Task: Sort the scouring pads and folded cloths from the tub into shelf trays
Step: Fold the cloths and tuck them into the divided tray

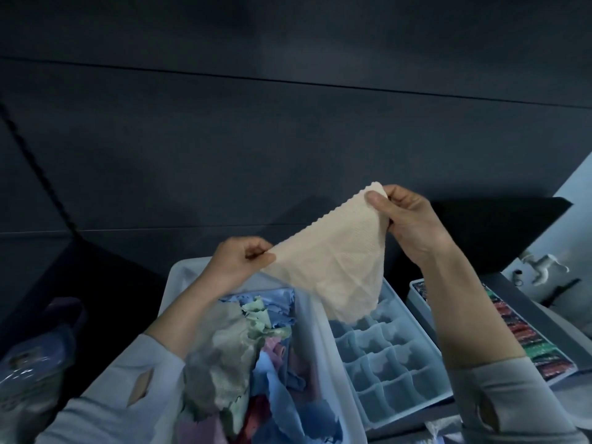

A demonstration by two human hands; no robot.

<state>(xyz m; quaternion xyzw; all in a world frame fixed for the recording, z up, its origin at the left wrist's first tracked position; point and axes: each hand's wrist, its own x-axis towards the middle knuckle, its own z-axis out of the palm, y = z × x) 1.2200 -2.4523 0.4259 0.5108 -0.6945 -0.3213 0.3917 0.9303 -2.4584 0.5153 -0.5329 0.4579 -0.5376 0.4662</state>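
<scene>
With the left hand and right hand each pinching a corner of the beige cloth above the tub, the person should keep it taut and fold edge to edge.

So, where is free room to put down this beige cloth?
The divided tray, between the tub and the far-right tray, has empty cells. The tub is crowded with cloths; the far-right tray is packed with pads. Both hands pinch the cloth.

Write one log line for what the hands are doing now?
left hand: pinches beige cloth | right hand: pinches it | cloth: above tub
</scene>
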